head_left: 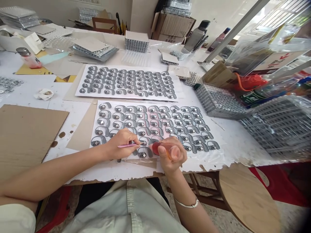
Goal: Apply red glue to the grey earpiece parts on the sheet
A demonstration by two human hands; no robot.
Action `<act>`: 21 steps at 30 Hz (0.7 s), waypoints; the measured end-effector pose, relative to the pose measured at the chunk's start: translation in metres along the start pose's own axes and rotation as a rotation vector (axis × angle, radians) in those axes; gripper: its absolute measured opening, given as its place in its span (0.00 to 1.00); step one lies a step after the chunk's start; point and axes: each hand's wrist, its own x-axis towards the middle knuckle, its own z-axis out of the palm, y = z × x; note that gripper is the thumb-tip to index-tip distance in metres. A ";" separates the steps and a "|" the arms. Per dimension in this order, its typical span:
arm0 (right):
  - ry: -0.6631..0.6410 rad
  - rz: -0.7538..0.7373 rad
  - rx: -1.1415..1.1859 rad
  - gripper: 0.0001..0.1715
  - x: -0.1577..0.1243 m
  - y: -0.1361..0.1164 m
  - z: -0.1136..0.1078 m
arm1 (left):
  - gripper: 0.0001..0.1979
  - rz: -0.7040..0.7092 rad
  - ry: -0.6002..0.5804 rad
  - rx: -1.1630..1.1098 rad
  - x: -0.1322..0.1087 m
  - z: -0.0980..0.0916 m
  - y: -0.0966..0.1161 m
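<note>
My left hand [122,142] is closed around a slim pink stick-like tool [128,145], perhaps tweezers. The tool's tip is at one of the grey hook-shaped parts [143,154] near the front of a white sheet [114,129]. In my right hand [171,155] is a small clear squeeze bottle [157,148] with reddish liquid, tilted so its nozzle points left at the same spot. Rows of these grey parts, each with a round metallic piece, cover the sheet. Some reddish staining shows around the middle rows. My fingers partly hide several parts.
Behind lies a second sheet of similar parts [126,81]. Stacked clear trays [279,126] stand at right, and brown cardboard [26,129] lies at left. A capped bottle with pink liquid [29,58] sits back left. A round wooden stool [245,197] is below the table edge.
</note>
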 end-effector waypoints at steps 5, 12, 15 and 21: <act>0.026 -0.014 0.006 0.06 0.001 -0.001 0.000 | 0.05 -0.022 -0.015 0.028 0.000 -0.002 0.003; 0.023 -0.030 0.006 0.04 0.005 -0.004 0.002 | 0.04 -0.028 -0.013 0.065 0.000 0.000 0.002; 0.027 -0.010 0.011 0.04 0.008 -0.007 0.002 | 0.05 -0.018 0.004 0.072 -0.001 0.000 0.001; 0.060 0.044 0.080 0.05 0.011 -0.013 0.002 | 0.08 -0.010 -0.009 0.093 -0.004 0.001 0.000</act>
